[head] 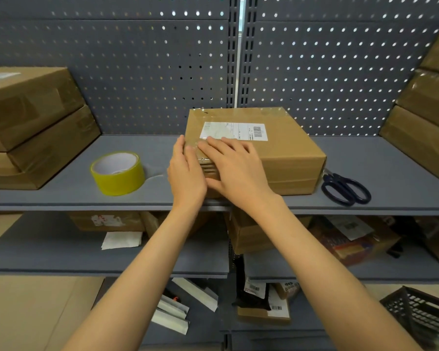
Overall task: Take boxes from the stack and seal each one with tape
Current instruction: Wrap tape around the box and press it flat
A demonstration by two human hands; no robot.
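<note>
- Cardboard box [269, 148] is sitting mid-shelf [74, 183], toward the front edge, shipping label [235, 131] on top, clear tape glinting along its top and left end.
- Left hand [185, 171] is lying flat against the box's left end, fingers straight, gripping nothing.
- Right hand [235, 168] is pressing flat-fingered over the top-left edge, apparently smoothing tape down; also holding nothing.
- Tape roll [118, 173], yellow-green, is standing on the shelf left of the box, near the front edge, a loose clear tail trailing toward the box.
- Scissors [345, 189] are lying right of the box, near its front corner.
- Box is looking stiff, light-to-moderate, not fragile; taped faces likely slippery, so best taken by opposite side walls with palms.
- Stacked boxes are waiting at the shelf's left end [33, 127] and right end [426, 107].
- Dark mesh basket [421, 315] at bottom right; contents cannot be made out.
- Lower shelves are holding more boxes and loose papers.
</note>
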